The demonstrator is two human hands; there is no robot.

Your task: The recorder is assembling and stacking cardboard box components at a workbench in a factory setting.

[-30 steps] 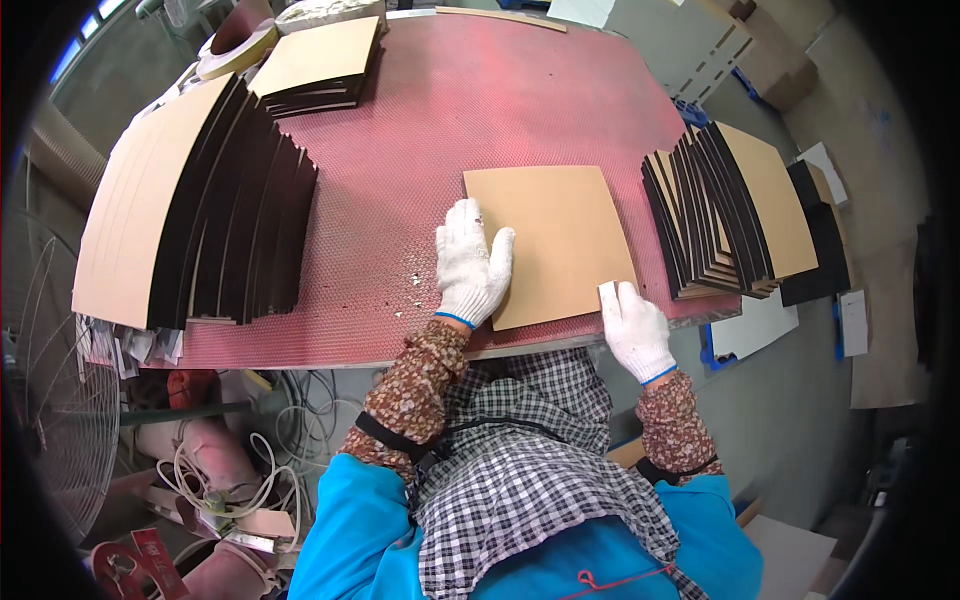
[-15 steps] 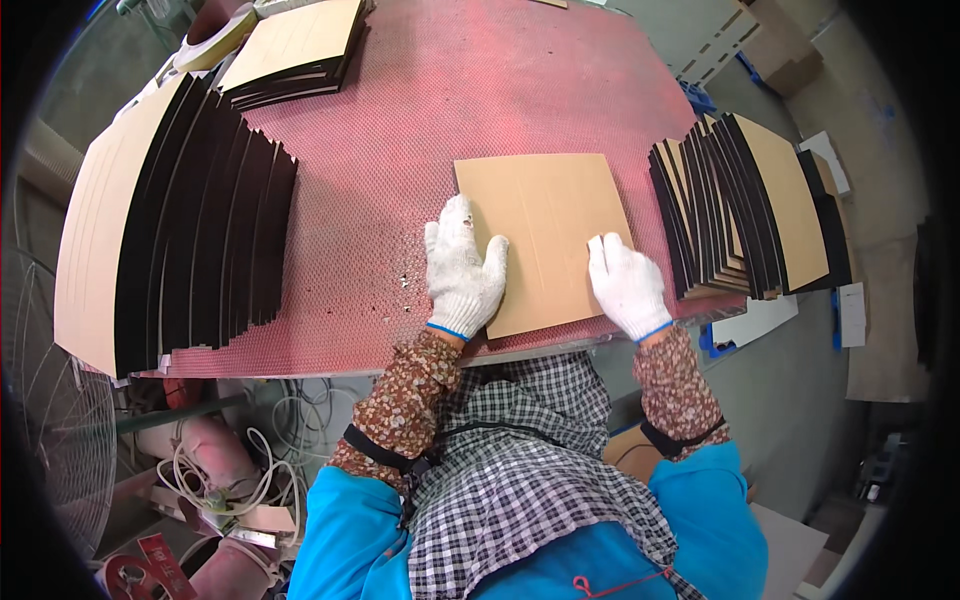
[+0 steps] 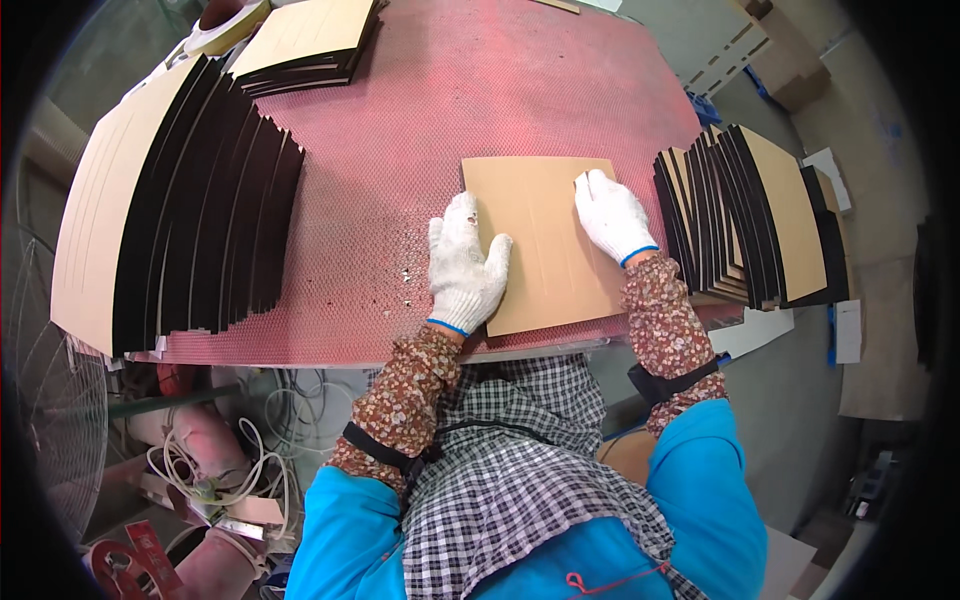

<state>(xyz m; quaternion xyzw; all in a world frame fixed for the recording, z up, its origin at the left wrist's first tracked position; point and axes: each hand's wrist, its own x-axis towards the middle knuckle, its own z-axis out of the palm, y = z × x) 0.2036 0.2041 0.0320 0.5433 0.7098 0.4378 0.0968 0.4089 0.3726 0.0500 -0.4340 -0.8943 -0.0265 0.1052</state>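
Note:
A tan cardboard sheet (image 3: 535, 250) with faint crease lines lies flat on the red mesh-patterned table in front of me. Along its left edge rests my left hand (image 3: 467, 258), in a white knit glove, with its fingers stretched out and the thumb spread over the sheet. My right hand (image 3: 612, 215), gloved the same way, is on the sheet's upper right part. Its fingers are bent and drawn together; whether anything small is between them is hidden.
A tall row of black-edged tan sheets (image 3: 205, 210) stands at the left, and a lower pile (image 3: 305, 40) lies behind it. On the right leans another row of sheets (image 3: 740, 215). Red table surface (image 3: 370, 220) shows between them. Hoses (image 3: 215, 470) hang below left.
My right hand has moved up and slightly left across the sheet, away from me. The left hand stays at the left edge.

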